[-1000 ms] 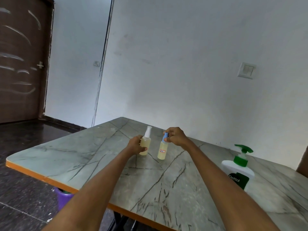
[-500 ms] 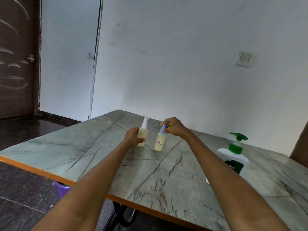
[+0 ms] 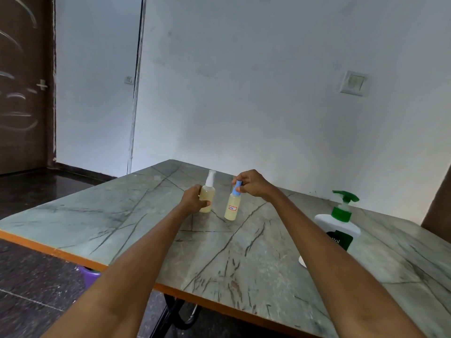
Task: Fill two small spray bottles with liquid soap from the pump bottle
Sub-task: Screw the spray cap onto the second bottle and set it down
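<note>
Left hand [image 3: 194,201] grasps the white-capped spray bottle [image 3: 208,194]; right hand [image 3: 253,183] pinches the blue-capped spray bottle [image 3: 232,206] mid-table [image 3: 109,215], far from edges. Pump bottle [image 3: 338,228] partly hidden behind right forearm.

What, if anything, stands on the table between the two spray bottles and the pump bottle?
Nothing visible does. The left hand grips the white-capped bottle and the right hand pinches the blue-capped bottle's top. Between them and the pump bottle lies bare table, crossed only by the right forearm above it.
</note>
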